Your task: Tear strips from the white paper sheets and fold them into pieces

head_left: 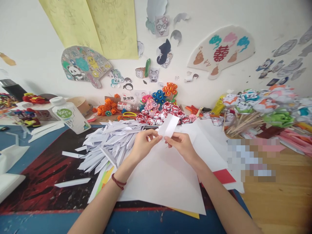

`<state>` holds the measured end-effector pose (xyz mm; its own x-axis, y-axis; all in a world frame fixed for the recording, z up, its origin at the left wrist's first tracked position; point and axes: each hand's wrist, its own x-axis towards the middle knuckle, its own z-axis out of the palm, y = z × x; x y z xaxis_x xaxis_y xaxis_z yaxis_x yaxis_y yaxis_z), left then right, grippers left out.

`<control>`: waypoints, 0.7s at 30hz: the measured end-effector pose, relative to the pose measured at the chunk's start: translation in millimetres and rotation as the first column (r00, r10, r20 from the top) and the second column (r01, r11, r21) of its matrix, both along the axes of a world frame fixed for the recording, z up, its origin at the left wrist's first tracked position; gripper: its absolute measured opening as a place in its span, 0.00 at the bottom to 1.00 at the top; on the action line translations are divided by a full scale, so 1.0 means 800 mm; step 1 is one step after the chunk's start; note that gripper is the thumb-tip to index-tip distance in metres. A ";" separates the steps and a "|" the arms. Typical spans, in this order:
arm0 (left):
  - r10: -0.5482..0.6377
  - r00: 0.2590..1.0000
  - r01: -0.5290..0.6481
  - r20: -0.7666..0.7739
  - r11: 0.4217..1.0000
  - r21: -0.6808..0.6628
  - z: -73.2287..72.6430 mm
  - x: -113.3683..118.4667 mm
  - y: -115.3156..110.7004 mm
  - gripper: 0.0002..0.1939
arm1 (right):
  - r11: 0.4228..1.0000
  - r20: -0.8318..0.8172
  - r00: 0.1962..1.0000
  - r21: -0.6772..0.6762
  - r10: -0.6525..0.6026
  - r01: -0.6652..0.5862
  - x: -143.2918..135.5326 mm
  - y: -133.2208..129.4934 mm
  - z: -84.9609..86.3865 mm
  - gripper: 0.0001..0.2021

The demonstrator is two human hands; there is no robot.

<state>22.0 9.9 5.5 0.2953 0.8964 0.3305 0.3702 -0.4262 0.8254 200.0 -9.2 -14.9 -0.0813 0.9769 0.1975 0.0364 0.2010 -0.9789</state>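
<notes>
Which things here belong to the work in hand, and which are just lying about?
In the work:
- Creased white paper, held by the left hand and right hand
- Probably the pile of white strips
- Large white sheet beneath the hands

Apparently lying about:
- White bottle
- Red-and-white flowers
- Orange flowers

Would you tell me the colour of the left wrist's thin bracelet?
The thin bracelet is dark red, clearest in the head view.

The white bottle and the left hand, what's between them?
A pile of paper strips lies between the bottle and the left hand, in the head view.
</notes>
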 end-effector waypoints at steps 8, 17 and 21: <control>0.013 1.000 -0.013 -0.018 1.000 -0.018 0.000 -0.001 0.000 0.13 | 1.000 0.017 1.000 0.006 0.007 -0.007 0.001 0.001 -0.005 0.14; 0.017 0.999 -0.018 -0.029 0.999 -0.045 0.001 -0.001 0.000 0.14 | 1.000 0.052 0.999 0.016 0.008 -0.009 0.002 0.001 -0.006 0.14; 0.022 1.000 -0.023 -0.020 0.998 -0.063 0.001 -0.001 -0.001 0.13 | 1.000 0.064 0.998 0.023 0.001 -0.003 0.002 0.001 -0.007 0.13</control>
